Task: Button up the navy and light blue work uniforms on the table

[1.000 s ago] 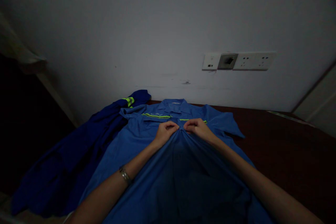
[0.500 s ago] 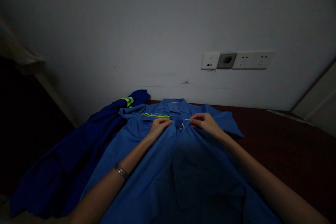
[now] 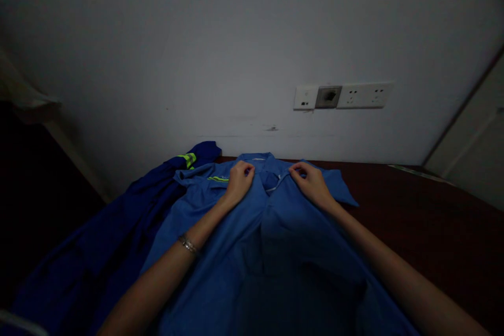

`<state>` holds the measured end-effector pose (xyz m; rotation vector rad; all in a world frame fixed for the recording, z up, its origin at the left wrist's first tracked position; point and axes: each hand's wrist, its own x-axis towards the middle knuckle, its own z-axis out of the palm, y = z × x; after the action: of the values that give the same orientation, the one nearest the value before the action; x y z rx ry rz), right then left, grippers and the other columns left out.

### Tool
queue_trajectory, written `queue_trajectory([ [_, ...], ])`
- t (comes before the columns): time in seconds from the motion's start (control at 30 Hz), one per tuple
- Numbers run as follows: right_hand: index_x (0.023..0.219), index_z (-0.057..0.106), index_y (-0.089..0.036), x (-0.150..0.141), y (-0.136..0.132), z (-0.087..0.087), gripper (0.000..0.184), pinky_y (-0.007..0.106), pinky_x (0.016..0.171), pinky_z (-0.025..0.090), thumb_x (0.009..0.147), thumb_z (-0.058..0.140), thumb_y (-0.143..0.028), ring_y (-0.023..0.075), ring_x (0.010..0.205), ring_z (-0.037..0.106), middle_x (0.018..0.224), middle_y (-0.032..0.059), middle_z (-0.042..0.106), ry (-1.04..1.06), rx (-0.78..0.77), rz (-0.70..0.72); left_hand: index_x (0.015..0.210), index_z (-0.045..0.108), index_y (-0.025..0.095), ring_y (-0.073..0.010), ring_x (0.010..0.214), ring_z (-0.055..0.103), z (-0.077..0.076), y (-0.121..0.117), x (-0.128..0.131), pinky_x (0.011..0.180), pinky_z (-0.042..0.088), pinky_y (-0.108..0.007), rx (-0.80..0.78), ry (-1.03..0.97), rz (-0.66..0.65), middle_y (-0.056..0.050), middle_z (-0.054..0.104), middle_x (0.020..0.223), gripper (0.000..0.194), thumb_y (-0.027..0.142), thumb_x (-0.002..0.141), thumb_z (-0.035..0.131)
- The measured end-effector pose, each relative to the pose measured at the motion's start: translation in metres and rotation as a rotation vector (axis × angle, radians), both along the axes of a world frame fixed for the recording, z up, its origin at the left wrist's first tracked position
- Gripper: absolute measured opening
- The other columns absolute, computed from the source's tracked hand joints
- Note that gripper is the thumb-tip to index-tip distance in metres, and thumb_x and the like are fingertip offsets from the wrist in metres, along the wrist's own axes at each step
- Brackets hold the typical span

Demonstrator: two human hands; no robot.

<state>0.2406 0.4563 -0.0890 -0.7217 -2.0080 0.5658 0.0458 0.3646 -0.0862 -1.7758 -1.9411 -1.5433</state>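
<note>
A blue short-sleeved work garment (image 3: 220, 220) lies spread over the dark table with its collar toward the wall. It has a yellow-green stripe across the chest on the left. My left hand (image 3: 239, 181) pinches the left edge of its front opening, thumb against forefinger. On the other edge, my right hand (image 3: 311, 181) holds the cloth in a similar pinch. Between my hands the front gapes in a V below the collar. The lower part of the garment falls into shadow toward me.
A darker blue garment (image 3: 118, 226) with a yellow-green and grey band lies along the left side. Dark reddish table surface (image 3: 409, 210) shows on the right. Behind stands a pale wall (image 3: 177, 63) with a row of sockets (image 3: 356, 96). A pale panel (image 3: 472, 136) is at the far right.
Both hands have moved up toward the collar and slightly apart, drawing the garment's front edges with them. The gap between the edges is wider. The camera view has shifted a little.
</note>
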Motion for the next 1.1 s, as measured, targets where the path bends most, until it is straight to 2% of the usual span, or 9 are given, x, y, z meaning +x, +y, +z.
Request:
queue_trajectory([
  [0.13,0.081,0.06,-0.016,0.011,0.017,-0.002,0.023,0.028,0.07,0.043,0.078,0.046,-0.034,0.0169,0.072,0.057,0.081,0.0066,0.063,0.029,0.025,-0.132,0.077,0.066,0.017,-0.0184,0.082,0.054,0.01,-0.001,0.025,0.075,0.038,-0.028,0.011,0.22,-0.084,-0.007,0.061,0.082,0.015,0.025,0.076,0.054],
  [0.27,0.082,0.061,-0.016,0.018,0.033,-0.007,0.025,0.028,0.07,0.042,0.079,0.046,-0.036,0.0174,0.073,0.057,0.082,0.0072,0.064,0.039,0.024,-0.212,0.067,0.068,0.016,-0.016,0.061,0.054,-0.005,-0.003,0.049,0.057,0.037,-0.024,-0.268,0.153,-0.278,-0.004,0.063,0.066,0.02,0.035,0.07,0.06],
  [0.37,0.083,0.061,-0.017,0.019,0.038,-0.01,0.024,0.027,0.07,0.042,0.078,0.046,-0.035,0.017,0.074,0.057,0.084,0.0067,0.064,0.04,0.014,-0.226,0.066,0.068,0.015,-0.0149,0.056,0.054,-0.018,-0.002,0.056,0.053,0.035,-0.023,-0.384,0.061,-0.312,-0.003,0.063,0.061,0.016,0.028,0.067,0.06],
  [0.53,0.08,0.062,-0.014,0.016,0.035,-0.007,0.025,0.028,0.07,0.042,0.076,0.048,-0.035,0.0168,0.072,0.056,0.08,0.0066,0.064,0.071,-0.051,-0.134,0.069,0.065,0.012,-0.0128,0.055,0.052,-0.035,-0.001,0.05,0.052,0.036,-0.021,-0.355,-0.136,-0.21,-0.002,0.06,0.059,0.015,0.025,0.064,0.061],
  [0.67,0.079,0.063,-0.013,0.013,0.03,-0.002,0.027,0.028,0.069,0.042,0.073,0.051,-0.036,0.0163,0.07,0.055,0.078,0.0067,0.064,0.109,-0.134,-0.049,0.081,0.065,0.012,-0.0108,0.053,0.048,-0.05,0.002,0.045,0.051,0.034,-0.021,-0.394,-0.219,-0.257,0.001,0.057,0.058,0.026,0.03,0.063,0.063],
  [0.83,0.079,0.062,-0.014,0.008,0.023,0.005,0.025,0.026,0.059,0.042,0.068,0.055,-0.035,0.0145,0.063,0.053,0.072,0.004,0.062,0.096,-0.339,0.078,0.072,0.064,0.011,-0.0076,0.047,0.043,-0.063,0.007,0.042,0.047,0.032,-0.02,-0.484,-0.472,-0.275,0.003,0.052,0.051,0.015,0.024,0.064,0.063],
  [0.9,0.083,0.061,-0.015,0.007,0.017,0.008,0.023,0.028,0.062,0.043,0.068,0.056,-0.031,0.0142,0.064,0.052,0.079,0.0042,0.061,0.075,-0.254,0.014,0.074,0.064,0.012,-0.0062,0.04,0.039,-0.064,0.007,0.039,0.042,0.028,-0.019,-0.539,-0.628,-0.274,0.005,0.048,0.046,0.017,0.025,0.063,0.064],
  [1.0,0.091,0.06,-0.017,0.007,0.003,0.015,0.023,0.031,0.07,0.043,0.069,0.055,-0.023,0.016,0.073,0.052,0.09,0.0057,0.057,0.049,0.018,-0.098,0.073,0.063,0.013,-0.0051,0.036,0.036,-0.061,0.005,0.035,0.038,0.024,-0.019,-0.568,-0.838,-0.303,0.006,0.047,0.044,0.017,0.025,0.061,0.066],
  [1.1,0.088,0.06,-0.018,0.007,-0.013,0.022,0.019,0.032,0.073,0.042,0.07,0.055,-0.019,0.0188,0.086,0.05,0.094,0.0073,0.052,-0.01,0.246,-0.076,0.069,0.062,0.013,-0.005,0.039,0.041,-0.057,0.003,0.032,0.039,0.024,-0.017,-0.551,-1.026,-0.336,0.004,0.051,0.048,0.015,0.02,0.057,0.067],
])
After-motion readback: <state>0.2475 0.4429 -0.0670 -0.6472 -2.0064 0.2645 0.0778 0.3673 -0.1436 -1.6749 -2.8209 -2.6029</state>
